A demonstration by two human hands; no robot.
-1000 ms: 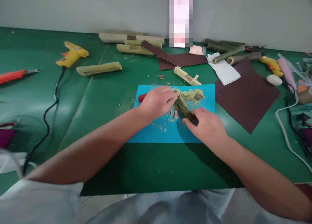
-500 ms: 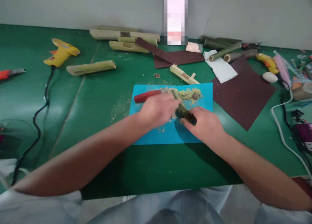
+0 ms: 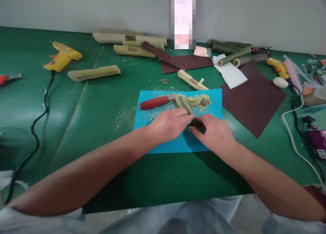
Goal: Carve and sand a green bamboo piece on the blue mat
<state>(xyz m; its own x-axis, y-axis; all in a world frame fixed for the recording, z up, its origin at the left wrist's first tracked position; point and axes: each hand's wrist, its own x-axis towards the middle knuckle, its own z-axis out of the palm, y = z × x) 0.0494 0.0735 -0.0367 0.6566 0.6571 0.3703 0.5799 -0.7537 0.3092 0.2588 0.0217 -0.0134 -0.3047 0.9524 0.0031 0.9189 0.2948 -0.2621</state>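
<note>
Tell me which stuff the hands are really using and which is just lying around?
In use: green bamboo piece, gripped by the right hand with the left hand on it; blue mat under it; shavings pile; red-handled knife, on the mat but not held.
Lying about: yellow glue gun; pale bamboo pieces; brown sandpaper sheet; white paper.

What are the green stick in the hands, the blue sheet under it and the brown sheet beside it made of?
Green stick: likely bamboo; matte green skin, pale cut end, fibrous shavings nearby. Blue sheet: thin plastic or card; flat, smooth, even colour. Brown sheet: probably sandpaper; dull, dark, paper-thin, its grit too fine to see.
</note>
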